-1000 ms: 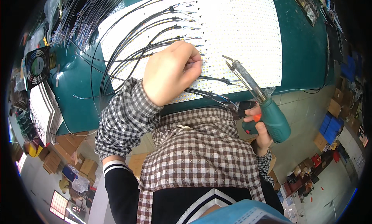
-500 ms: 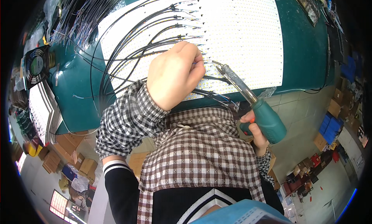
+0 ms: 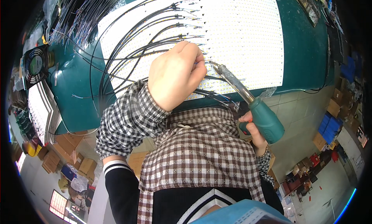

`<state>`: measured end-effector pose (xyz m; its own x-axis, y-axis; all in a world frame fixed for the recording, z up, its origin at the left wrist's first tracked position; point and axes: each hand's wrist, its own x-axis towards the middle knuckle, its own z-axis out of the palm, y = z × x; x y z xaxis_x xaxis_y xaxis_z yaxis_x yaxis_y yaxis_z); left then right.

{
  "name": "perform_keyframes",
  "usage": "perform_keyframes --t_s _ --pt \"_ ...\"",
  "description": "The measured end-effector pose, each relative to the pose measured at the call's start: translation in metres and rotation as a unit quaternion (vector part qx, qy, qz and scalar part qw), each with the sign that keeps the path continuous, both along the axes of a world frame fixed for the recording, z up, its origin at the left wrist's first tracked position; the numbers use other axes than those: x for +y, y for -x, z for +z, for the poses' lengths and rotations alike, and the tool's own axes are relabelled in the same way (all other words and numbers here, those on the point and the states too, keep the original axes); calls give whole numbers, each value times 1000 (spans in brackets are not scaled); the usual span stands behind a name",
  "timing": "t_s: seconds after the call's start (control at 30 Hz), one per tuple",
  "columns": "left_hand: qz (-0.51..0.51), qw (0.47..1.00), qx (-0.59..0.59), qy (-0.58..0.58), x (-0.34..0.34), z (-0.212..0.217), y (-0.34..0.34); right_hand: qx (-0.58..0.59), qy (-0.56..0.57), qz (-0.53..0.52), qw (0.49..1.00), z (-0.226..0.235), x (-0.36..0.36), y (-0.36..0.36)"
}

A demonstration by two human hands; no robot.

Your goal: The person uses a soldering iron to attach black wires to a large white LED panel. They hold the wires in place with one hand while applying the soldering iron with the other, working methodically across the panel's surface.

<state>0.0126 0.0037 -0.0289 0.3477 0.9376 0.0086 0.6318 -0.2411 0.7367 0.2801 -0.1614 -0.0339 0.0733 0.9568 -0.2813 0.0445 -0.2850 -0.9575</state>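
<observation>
My left hand [image 3: 175,76] is closed in a pinch over the white LED panel [image 3: 248,42], which is dotted with rows of small yellowish chips. Between its fingertips is the thin end of a wire [image 3: 206,61], mostly hidden by the fingers. My right hand [image 3: 256,135] grips a soldering gun [image 3: 266,121] with a green body and a long metal barrel. The gun's tip points up and left, close beside the left fingertips at the panel; whether it touches the wire I cannot tell. Several black cables [image 3: 149,21] with thin stripped ends curve across the panel's left half.
The panel lies on a green table [image 3: 306,42]. A big bundle of loose wires [image 3: 79,20] is at the far left, above a black fan [image 3: 35,67] and a stack of white panels [image 3: 42,111]. More cable ends [image 3: 215,95] lie along the near edge. Cardboard boxes [image 3: 50,162] stand on the floor.
The soldering gun has shifted slightly left, bringing its tip closer to the left fingertips. My left hand has stayed nearly in place, still pinching the wire.
</observation>
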Motion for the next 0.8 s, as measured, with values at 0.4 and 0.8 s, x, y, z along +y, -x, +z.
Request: perform_keyframes --t_s 0.4,0.8 --pt "1 1000 4 2 0 1 0 -33 -20 23 999 -8 -6 -6" --pt "1 1000 -7 7 -1 0 -1 -3 -46 -8 999 0 1 -3"
